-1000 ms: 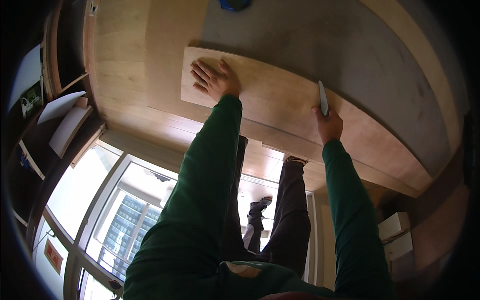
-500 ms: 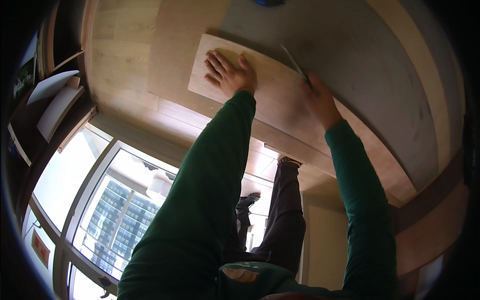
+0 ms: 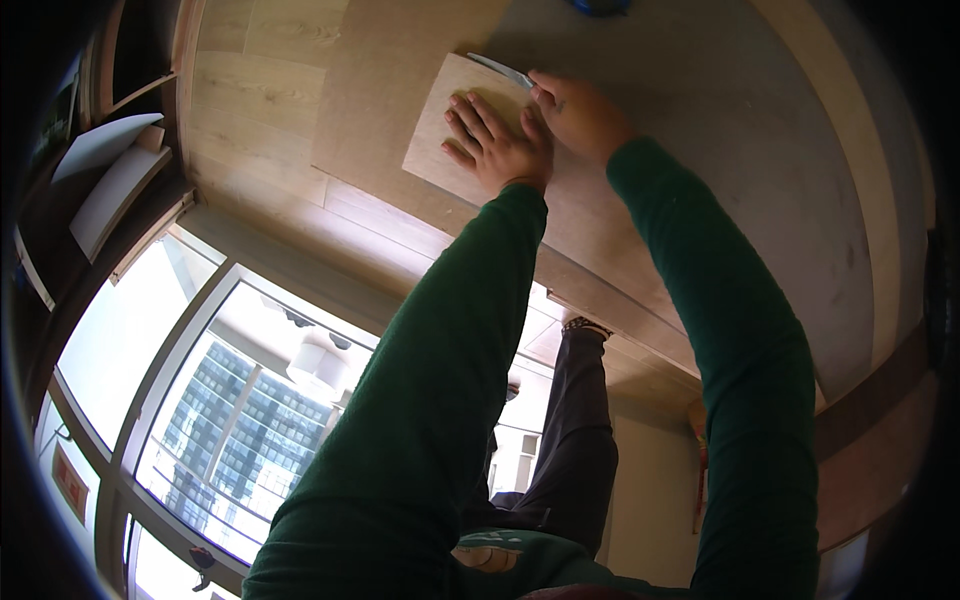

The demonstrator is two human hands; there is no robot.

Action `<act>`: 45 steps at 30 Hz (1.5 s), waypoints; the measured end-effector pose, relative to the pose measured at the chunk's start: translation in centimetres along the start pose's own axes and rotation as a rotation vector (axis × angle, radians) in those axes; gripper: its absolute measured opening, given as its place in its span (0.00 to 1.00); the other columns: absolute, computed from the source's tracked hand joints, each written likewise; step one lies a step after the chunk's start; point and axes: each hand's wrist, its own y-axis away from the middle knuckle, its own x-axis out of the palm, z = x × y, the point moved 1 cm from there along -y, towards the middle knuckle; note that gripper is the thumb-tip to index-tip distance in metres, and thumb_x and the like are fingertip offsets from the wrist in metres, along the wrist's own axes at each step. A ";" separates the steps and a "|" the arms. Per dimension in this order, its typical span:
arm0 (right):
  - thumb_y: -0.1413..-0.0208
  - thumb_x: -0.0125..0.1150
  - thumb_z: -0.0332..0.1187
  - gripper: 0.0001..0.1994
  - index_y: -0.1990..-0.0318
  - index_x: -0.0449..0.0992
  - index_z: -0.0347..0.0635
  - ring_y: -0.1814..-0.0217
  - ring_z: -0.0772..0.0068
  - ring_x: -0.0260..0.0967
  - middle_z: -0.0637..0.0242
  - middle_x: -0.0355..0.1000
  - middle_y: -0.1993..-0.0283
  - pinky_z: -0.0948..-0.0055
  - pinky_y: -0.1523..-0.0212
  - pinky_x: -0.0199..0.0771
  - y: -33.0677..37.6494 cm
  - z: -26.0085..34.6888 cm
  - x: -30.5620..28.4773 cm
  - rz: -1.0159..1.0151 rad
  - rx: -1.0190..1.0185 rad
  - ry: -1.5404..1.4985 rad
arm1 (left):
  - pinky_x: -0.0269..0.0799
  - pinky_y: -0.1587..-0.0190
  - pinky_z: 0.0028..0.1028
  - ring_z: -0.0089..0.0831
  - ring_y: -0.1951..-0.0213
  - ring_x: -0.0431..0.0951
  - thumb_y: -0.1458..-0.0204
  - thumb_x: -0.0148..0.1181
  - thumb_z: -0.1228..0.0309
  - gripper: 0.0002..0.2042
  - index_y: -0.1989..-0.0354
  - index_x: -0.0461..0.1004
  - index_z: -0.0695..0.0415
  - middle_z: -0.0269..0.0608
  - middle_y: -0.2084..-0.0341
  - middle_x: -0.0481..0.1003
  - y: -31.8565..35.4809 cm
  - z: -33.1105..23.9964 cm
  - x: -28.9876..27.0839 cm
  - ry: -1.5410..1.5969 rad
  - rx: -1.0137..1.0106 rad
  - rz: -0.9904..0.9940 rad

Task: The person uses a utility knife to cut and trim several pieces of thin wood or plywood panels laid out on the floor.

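A pale wooden board (image 3: 430, 150) lies across the work surface, its left end showing and the rest running right behind my arms. My left hand (image 3: 495, 145) rests flat on that end with its fingers spread. In my right hand (image 3: 585, 115) is a knife (image 3: 500, 70) with a thin, pointed, silvery blade. The fist is closed around its handle, which is mostly hidden. The blade points left and lies along the board's far edge, near the far left corner; whether it touches the wood I cannot tell.
Beneath the board are a thin brown sheet (image 3: 365, 110) and a grey sheet (image 3: 760, 150). Something blue (image 3: 600, 5) sits at the far edge of view. On the left, a shelf holds pale panels (image 3: 110, 170). A window (image 3: 240, 420) is at lower left.
My right hand has moved left and away from me with the knife, toward the board's left end. The blade now lies along the far edge. My left hand stays flat on the board.
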 end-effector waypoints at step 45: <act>0.37 0.52 0.29 0.15 0.45 0.74 0.35 0.51 0.45 0.72 0.49 0.73 0.50 0.57 0.51 0.74 -0.8 0.1 0.1 -0.010 -0.210 0.164 | 0.27 0.27 0.56 0.45 0.23 0.39 0.41 0.48 0.47 0.40 0.25 0.47 0.57 0.47 0.24 0.44 0.0 0.6 0.3 0.007 0.013 0.000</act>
